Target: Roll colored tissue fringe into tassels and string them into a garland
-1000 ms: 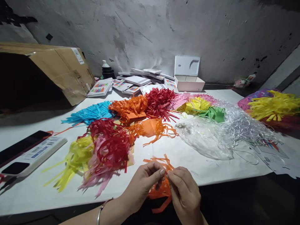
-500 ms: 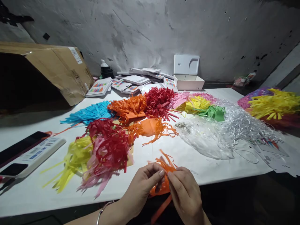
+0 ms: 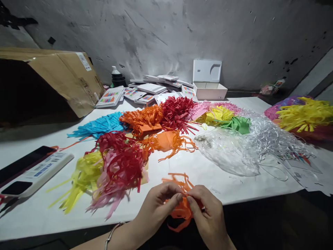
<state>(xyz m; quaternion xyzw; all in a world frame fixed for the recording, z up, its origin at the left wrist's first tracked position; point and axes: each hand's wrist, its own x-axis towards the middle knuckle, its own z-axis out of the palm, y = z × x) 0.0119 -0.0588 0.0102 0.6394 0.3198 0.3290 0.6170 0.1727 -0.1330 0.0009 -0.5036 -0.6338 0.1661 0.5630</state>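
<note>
Close together at the table's front edge, both my hands pinch a fringed orange paper tassel (image 3: pixel 180 209). My left hand (image 3: pixel 160 205) closes its thumb and fingertips on the tassel's left side. From the other side my right hand (image 3: pixel 206 210) grips it, thumb and fingers nearly meeting the left ones. Orange strips stick out above and hang below the fingertips; the exact pinch point is partly hidden. Just beyond lies another orange fringe bundle (image 3: pixel 166 140). To the left is a heap of dark red tassels (image 3: pixel 122 156), with pink and yellow tassels (image 3: pixel 83 177) beside it.
Further back lie blue tassels (image 3: pixel 100 125), orange tassels (image 3: pixel 143 118) and a red bunch (image 3: pixel 178 111). A clear plastic bag (image 3: pixel 229 152) and silver tinsel (image 3: pixel 273 135) lie right. A cardboard box (image 3: pixel 67 76), flat packages (image 3: pixel 151 89) and a white box (image 3: pixel 210 92) stand behind.
The long strip hanging below my hands now curls in a loop under the tassel. My right thumb and fingers have shifted, and the strips above have spread sideways.
</note>
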